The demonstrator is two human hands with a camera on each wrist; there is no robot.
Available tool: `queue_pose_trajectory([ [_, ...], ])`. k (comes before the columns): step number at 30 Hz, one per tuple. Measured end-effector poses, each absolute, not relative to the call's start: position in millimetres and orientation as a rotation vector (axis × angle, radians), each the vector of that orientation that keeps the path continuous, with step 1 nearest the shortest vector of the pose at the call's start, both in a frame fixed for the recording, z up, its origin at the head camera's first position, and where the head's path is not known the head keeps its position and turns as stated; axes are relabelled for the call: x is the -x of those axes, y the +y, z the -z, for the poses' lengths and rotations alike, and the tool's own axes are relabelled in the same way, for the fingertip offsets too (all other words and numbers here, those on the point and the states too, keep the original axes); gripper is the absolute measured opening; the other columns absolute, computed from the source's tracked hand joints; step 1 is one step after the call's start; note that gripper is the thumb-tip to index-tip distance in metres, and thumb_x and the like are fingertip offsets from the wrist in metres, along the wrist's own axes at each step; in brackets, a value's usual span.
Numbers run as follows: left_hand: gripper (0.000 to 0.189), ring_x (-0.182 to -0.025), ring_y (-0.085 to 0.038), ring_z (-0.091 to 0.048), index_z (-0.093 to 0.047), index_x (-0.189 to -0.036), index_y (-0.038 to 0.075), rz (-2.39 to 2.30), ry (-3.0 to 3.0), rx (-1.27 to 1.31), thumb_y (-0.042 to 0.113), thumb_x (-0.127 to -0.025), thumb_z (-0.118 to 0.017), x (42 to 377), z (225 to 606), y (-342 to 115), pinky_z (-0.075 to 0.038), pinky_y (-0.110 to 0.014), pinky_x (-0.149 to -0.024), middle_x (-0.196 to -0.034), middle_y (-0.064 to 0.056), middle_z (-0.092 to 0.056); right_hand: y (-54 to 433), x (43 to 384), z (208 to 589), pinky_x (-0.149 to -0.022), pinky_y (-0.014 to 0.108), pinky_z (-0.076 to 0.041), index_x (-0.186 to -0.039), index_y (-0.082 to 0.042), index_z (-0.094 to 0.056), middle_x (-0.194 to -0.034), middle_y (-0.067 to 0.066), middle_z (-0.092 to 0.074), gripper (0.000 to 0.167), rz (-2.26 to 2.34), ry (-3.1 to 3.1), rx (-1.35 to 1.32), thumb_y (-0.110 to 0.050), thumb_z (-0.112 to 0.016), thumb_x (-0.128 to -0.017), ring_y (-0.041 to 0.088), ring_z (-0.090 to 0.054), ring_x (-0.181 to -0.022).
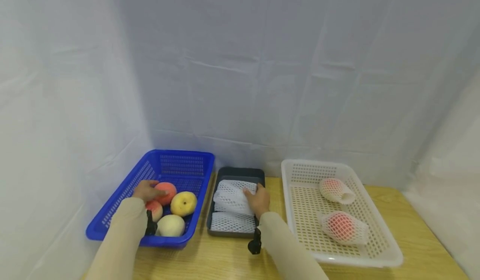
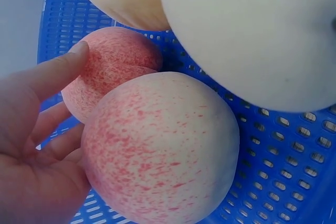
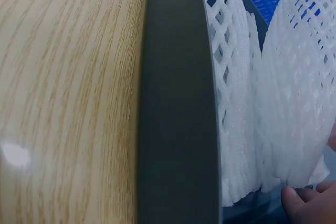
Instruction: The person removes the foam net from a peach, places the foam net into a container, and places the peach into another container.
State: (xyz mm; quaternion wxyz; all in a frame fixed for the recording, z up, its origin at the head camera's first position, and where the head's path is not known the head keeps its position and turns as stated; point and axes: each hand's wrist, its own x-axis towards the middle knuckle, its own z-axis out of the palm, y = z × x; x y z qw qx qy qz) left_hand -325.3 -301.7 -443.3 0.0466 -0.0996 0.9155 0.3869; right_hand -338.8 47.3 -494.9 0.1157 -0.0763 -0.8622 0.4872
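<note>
In the blue basket [image 1: 204, 205], my left hand [image 1: 145, 190] holds a red peach [image 1: 166, 194], with the thumb across its top and the fingers around its side. A paler, red-speckled peach [image 2: 163, 150] sits just in front of that hand in the left wrist view. My right hand [image 1: 260, 199] is at the right side of the dark tray [image 1: 240, 173]. It pinches the end of a white foam fruit net [image 3: 296, 93], one of several lying flat in the tray. The right wrist view shows only its fingertips [image 3: 310, 203].
A yellow fruit [image 1: 183, 203] and a cream-coloured fruit [image 1: 171, 226] lie in the blue basket. On the right, a white basket [image 1: 378, 213] holds two netted peaches, one nearer [image 1: 342, 226] and one farther [image 1: 333, 189]. All stand on a wooden table [image 1: 210, 259] before white sheeting.
</note>
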Motion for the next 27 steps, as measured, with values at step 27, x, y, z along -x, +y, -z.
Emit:
queue_pose_trajectory([
  [27,0.074,-0.13,-0.053,-0.031,-0.033,-0.138,-0.016,-1.186,2.756,0.335,0.018,-0.084,-0.069,326,432,-305,-0.032,-0.057,-0.107,-0.142,-0.038,-0.03,53,334,468,-0.106,0.05,-0.038,-0.13,0.011,-0.05,-0.133,0.028,-0.052,0.051,-1.548,-2.475,0.027,-0.014,-0.068,-0.089,0.041,-0.046,-0.126],
])
